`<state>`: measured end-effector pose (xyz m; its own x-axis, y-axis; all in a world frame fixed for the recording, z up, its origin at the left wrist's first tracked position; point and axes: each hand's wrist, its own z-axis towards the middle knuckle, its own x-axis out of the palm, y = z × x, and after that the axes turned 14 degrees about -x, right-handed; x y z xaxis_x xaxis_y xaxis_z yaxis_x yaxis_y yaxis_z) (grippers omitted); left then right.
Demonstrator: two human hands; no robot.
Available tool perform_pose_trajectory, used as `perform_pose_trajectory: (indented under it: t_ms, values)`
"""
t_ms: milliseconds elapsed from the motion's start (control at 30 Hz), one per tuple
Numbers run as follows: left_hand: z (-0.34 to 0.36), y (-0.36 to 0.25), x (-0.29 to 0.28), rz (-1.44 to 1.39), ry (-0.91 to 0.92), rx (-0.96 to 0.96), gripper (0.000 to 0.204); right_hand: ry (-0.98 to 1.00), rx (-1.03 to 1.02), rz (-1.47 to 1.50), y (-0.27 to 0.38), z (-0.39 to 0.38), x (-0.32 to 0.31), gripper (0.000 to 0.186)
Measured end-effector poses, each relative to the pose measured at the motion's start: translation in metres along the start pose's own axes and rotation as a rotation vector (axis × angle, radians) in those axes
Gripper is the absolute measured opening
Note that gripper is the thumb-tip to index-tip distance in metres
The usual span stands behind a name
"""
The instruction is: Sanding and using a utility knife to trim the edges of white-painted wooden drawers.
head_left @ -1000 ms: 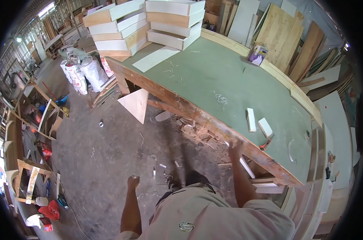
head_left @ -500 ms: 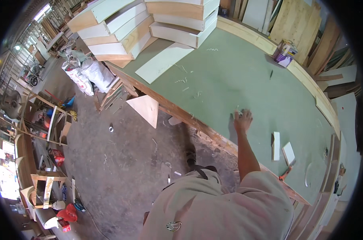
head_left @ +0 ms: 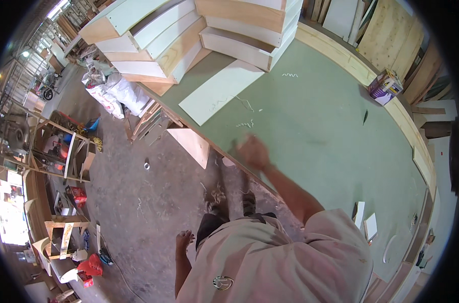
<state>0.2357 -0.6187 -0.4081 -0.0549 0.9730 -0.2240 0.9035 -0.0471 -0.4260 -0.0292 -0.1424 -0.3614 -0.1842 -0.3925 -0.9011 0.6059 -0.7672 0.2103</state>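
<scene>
Over the near left edge of the green tabletop (head_left: 335,151), my right hand (head_left: 253,152) is smeared by motion. Its fingers cannot be made out, nor whether anything is in them. Just beyond it lie thin curly white strips (head_left: 245,124) and a long white board (head_left: 220,92). My left hand (head_left: 185,238) hangs low beside my body, above the concrete floor and away from the table. Its fingers are loosely bent and apart, with nothing visible in them.
White and bare-wood box frames (head_left: 239,48) are stacked at the far left of the table. A purple-and-yellow box (head_left: 386,87) stands at the far right rim. Two small white blocks (head_left: 371,226) lie near right. White sacks (head_left: 126,93) and a triangular wood piece (head_left: 191,144) are left of the table.
My right hand has swept left across the tabletop to its near edge. Several curly strips from that part are gone from the surface. My left hand has come into view.
</scene>
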Motion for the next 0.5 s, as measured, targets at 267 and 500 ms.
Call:
perform_pose_trajectory:
  t_ms: [267,500]
  values:
    - [0.059,0.049,-0.089,1.544,0.028,0.644,0.033,-0.287,0.790,0.037,-0.125,0.112,-0.030,0.069]
    - [0.120,-0.001,-0.195,1.154,0.055,0.130,0.032,0.168,0.279,-0.044,0.005,0.127,0.000,0.061]
